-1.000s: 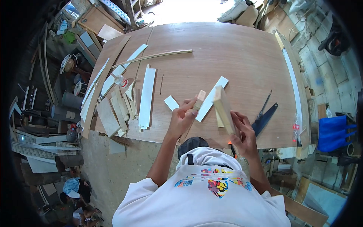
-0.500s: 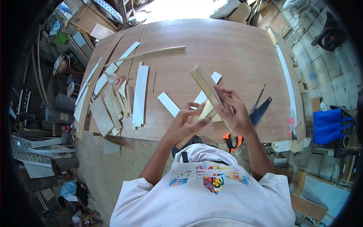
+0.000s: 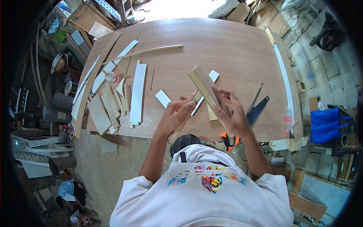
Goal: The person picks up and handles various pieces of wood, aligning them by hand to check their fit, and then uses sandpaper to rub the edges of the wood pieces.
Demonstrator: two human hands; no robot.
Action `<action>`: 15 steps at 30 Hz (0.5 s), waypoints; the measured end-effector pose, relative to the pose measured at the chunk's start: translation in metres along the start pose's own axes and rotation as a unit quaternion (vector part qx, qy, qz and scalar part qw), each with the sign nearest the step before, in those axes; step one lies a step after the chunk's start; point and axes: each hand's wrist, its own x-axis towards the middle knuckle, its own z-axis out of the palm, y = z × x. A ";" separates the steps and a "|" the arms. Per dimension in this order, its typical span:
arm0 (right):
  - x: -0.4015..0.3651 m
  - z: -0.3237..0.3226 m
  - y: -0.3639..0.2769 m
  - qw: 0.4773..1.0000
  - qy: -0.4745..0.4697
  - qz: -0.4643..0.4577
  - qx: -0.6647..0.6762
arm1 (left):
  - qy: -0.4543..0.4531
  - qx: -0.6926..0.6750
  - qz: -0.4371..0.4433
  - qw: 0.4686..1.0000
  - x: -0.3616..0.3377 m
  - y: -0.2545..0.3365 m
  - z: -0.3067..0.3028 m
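In the head view, my right hand [image 3: 233, 115] is closed round a pale wooden strip [image 3: 202, 83], which slants up and to the left above the table. My left hand [image 3: 176, 116] grips a second, narrower wooden strip [image 3: 197, 97]; its other end runs down toward my shirt. The two strips are held apart, the left one lower. Beneath the hands lie small white-faced pieces [image 3: 163, 98], partly hidden. A handsaw [image 3: 259, 109] with an orange and black handle [image 3: 230, 142] lies right of my right hand, beside a thin dark pointed tool [image 3: 258, 93].
A long white board [image 3: 138, 92], a bottle with a red label [image 3: 112, 77] and several wood offcuts [image 3: 100, 113] lie on the table's left. A clear plastic bottle [image 3: 287, 120] is at the right edge. A blue bag [image 3: 328, 125] hangs beyond. A person [image 3: 70, 191] is low at left.
My left hand has moved left and down with its strip, away from the strip in my right hand. The right hand stays nearly in place. The view has shifted slightly.
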 end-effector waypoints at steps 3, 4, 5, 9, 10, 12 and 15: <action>-0.007 0.006 0.004 0.998 0.018 -0.006 0.056 | -0.019 0.023 0.005 1.000 -0.002 0.002 -0.003; -0.005 0.006 0.000 0.998 0.017 -0.001 0.057 | -0.020 0.021 0.000 1.000 -0.004 -0.006 -0.001; 0.003 0.004 -0.006 0.998 0.027 0.007 0.054 | -0.040 0.019 0.006 0.999 -0.004 -0.011 0.003; 0.000 -0.001 -0.019 1.000 0.008 0.000 -0.011 | 0.013 0.012 0.020 1.000 0.003 -0.019 -0.008; -0.008 0.000 -0.013 1.000 0.007 -0.002 -0.009 | 0.035 -0.016 0.015 0.999 0.005 -0.019 -0.014; -0.026 0.000 0.005 1.000 -0.010 0.010 0.004 | 0.061 0.063 0.062 0.994 0.002 -0.018 -0.014; -0.044 -0.006 0.009 0.993 0.041 0.086 0.065 | 0.047 0.033 0.036 0.998 -0.006 -0.024 -0.012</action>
